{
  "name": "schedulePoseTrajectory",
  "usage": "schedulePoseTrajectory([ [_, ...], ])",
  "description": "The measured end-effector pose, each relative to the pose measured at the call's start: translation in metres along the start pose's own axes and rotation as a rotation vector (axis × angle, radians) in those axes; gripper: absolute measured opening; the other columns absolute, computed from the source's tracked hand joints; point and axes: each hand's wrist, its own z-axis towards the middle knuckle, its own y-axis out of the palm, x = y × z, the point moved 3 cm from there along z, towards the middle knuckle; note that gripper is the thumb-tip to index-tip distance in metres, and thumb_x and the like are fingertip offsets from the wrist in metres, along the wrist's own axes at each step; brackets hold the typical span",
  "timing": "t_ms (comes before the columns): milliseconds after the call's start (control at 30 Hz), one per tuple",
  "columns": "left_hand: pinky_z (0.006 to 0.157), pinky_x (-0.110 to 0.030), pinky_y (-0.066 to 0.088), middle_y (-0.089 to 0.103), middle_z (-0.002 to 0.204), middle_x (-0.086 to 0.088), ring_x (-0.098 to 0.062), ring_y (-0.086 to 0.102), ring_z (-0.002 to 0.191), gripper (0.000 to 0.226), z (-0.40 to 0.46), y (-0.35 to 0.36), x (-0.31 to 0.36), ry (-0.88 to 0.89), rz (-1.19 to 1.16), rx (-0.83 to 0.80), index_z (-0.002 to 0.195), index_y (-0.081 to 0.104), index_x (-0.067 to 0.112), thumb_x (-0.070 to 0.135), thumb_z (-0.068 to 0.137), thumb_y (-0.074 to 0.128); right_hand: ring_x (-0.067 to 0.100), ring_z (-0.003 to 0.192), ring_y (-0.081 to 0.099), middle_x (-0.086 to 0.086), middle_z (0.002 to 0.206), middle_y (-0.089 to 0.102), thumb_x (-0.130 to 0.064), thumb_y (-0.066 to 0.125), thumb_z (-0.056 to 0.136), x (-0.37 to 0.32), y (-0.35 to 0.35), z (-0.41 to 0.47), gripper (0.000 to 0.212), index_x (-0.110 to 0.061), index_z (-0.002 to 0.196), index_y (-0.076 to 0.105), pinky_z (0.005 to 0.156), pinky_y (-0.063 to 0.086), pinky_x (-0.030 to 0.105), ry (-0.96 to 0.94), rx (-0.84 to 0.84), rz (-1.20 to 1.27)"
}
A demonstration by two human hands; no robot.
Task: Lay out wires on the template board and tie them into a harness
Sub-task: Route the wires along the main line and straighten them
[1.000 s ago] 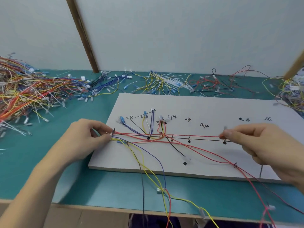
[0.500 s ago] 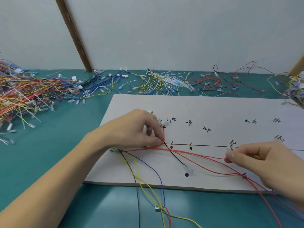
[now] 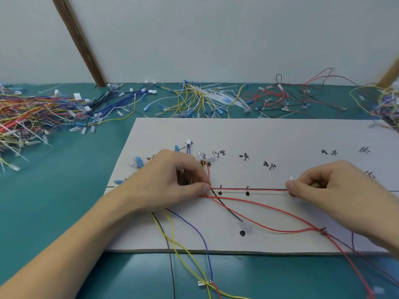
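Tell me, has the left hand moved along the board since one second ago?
Yes. The left hand moved right along the template board, from its left edge to the red wire, pinned near the first black dot.

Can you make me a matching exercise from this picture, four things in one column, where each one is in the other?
Things:
1. red wire
2. white connector
3. cable ties
4. black wire

Places:
A. hanging past the board's near edge
B. stretched between left hand and right hand
C. at the table's far edge
D. running diagonally toward a black dot

Pairs: 1-B, 2-A, 3-C, 4-D
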Motion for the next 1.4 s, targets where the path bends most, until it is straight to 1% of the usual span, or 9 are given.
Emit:
schedulePoseTrajectory([
  [100,0.063,-0.021,0.049,0.073,0.079,0.013,-0.017,0.065,0.072,0.008,0.001,0.002,-0.002,-0.008,0.011,0.026,0.082,0.079,0.029,0.022,0.086,0.082,0.006,0.04,0.041,-0.007,0.046,0.054,-0.048,0.072,0.082,-0.001,0.0,0.011,0.023,-0.031,0.069,0.077,0.053,0.037,0.027,0.015,-0.043,-0.055],
  [267,0.063,-0.011,0.042,0.067,0.076,0.015,-0.012,0.063,0.068,0.012,0.001,0.004,0.001,0.023,0.058,0.042,0.083,0.08,0.027,0.016,0.083,0.083,0.007,0.038,0.039,-0.007,0.043,0.052,-0.042,0.075,0.084,-0.007,-0.003,0.023,0.026,-0.025,0.064,0.075,0.051,0.034,0.026,0.005,-0.074,-0.114],
  [500,0.063,-0.01,0.04,0.067,0.078,0.012,-0.013,0.061,0.069,0.016,0.003,0.007,0.007,0.01,0.084,0.041,0.084,0.081,0.028,0.011,0.083,0.08,0.006,0.035,0.041,-0.009,0.041,0.052,-0.038,0.076,0.085,-0.016,-0.008,0.024,0.034,-0.015,0.06,0.073,0.048,0.03,0.024,0.013,-0.084,-0.167],
  [700,0.059,-0.008,0.041,0.071,0.073,0.018,-0.006,0.061,0.063,0.012,0.003,0.005,0.005,-0.044,0.042,0.102,0.081,0.081,0.027,0.016,0.081,0.084,0.005,0.036,0.043,-0.008,0.04,0.052,-0.039,0.077,0.082,-0.025,-0.018,0.021,0.023,-0.027,0.063,0.075,0.053,0.034,0.026,-0.006,-0.058,-0.137],
  [933,0.058,-0.007,0.041,0.071,0.072,0.019,-0.003,0.061,0.063,0.01,0.0,0.005,0.004,-0.085,0.009,0.13,0.079,0.081,0.028,0.019,0.079,0.086,0.012,0.029,0.034,-0.005,0.037,0.042,-0.036,0.075,0.077,-0.065,-0.022,0.057,0.02,-0.024,0.062,0.074,0.047,0.028,0.022,-0.031,-0.001,-0.239],
  [1033,0.059,-0.009,0.043,0.071,0.073,0.019,-0.005,0.063,0.068,0.009,-0.002,0.005,0.004,-0.085,0.053,0.172,0.077,0.08,0.029,0.024,0.077,0.087,0.014,0.028,0.026,-0.005,0.037,0.033,-0.032,0.073,0.075,-0.087,-0.008,0.084,0.023,-0.015,0.06,0.072,0.045,0.025,0.021,-0.028,-0.002,-0.172],
  [1167,0.076,-0.011,0.04,0.069,0.083,0.019,-0.002,0.057,0.092,0.023,-0.003,0.002,0.001,-0.091,0.214,0.241,0.088,0.078,0.036,0.044,0.069,0.089,0.018,0.034,0.031,0.001,0.043,0.042,-0.022,0.069,0.076,-0.112,0.033,0.107,0.019,-0.004,0.068,0.072,0.041,0.025,0.016,0.001,-0.039,0.073],
  [1300,0.088,-0.005,0.031,0.062,0.101,0.023,-0.003,0.044,0.103,0.044,-0.003,0.001,-0.004,-0.112,0.308,0.222,0.105,0.075,0.041,0.061,0.066,0.082,0.015,0.037,0.061,0.005,0.049,0.065,-0.009,0.069,0.089,-0.123,0.075,0.113,0.012,0.003,0.085,0.07,0.034,0.04,0.017,0.109,-0.197,0.409],
  [1400,0.092,-0.013,0.035,0.062,0.111,0.022,-0.007,0.045,0.11,0.043,-0.002,0.002,-0.004,-0.125,0.313,0.202,0.104,0.074,0.041,0.062,0.068,0.081,0.021,0.051,0.073,0.009,0.058,0.072,-0.012,0.069,0.094,-0.122,0.086,0.106,0.016,0.003,0.092,0.069,0.039,0.051,0.021,0.149,-0.253,0.531],
])
